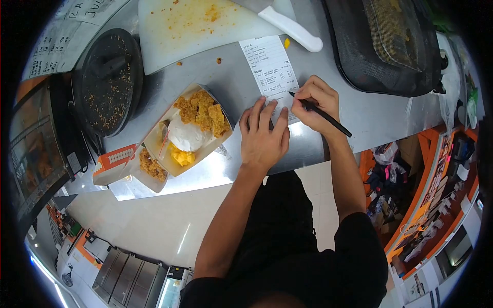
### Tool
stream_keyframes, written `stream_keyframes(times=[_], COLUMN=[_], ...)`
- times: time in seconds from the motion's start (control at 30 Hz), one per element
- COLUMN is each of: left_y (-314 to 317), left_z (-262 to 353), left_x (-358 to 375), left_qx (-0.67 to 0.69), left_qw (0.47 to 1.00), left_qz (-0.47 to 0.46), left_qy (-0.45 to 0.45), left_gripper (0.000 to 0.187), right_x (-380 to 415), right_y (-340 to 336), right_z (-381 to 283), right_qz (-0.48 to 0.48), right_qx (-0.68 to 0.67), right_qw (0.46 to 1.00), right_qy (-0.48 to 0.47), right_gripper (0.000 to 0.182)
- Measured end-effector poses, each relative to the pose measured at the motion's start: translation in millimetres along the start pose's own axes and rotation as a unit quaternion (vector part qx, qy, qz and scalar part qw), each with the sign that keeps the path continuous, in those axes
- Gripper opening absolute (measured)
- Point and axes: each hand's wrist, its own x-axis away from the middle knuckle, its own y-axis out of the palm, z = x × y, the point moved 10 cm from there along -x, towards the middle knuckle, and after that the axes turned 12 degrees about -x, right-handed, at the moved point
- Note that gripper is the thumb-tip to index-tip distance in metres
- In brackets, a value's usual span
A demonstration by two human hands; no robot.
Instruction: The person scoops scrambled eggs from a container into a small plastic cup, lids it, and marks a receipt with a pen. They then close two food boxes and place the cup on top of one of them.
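Observation:
A printed receipt (264,59) lies flat on the steel counter in front of me. My left hand (263,136) rests on its lower end, fingers spread and pressing the paper down. Pinched in my right hand (319,105) is a black pen (334,123), its tip on the receipt near the lower printed lines. Left of my hands stands an open paper food box (197,159) with fried chicken (203,113), a white wrapped mound (187,134) and a yellow food (181,155). A smaller box beside it holds another fried piece (152,164).
A white cutting board (174,36) with crumbs and a white-handled knife (292,28) lie beyond the receipt. A black round lid (110,82) with crumbs stands at left. A black mesh-covered tray (385,46) sits at the right. The counter's near edge (205,187) runs before my body.

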Motion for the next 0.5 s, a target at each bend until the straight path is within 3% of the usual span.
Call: stream_keyframes(times=[0.43, 0.5], left_y=[-0.2, -0.3], left_z=[-0.3, -0.4], left_x=[-0.4, -0.9], left_qx=[-0.001, -0.003], left_qw=[1.0, 1.0], left_qz=[-0.005, -0.005], left_qy=[-0.002, -0.002], left_gripper=[0.038, 0.038], right_x=[-3.4, -6.0], right_y=[6.2, 1.8], right_z=[1.4, 0.9], right_qz=[-0.039, 0.009], right_qx=[-0.007, 0.004], right_qw=[0.999, 1.0], right_qy=[0.008, 0.021], right_gripper=[0.015, 0.015])
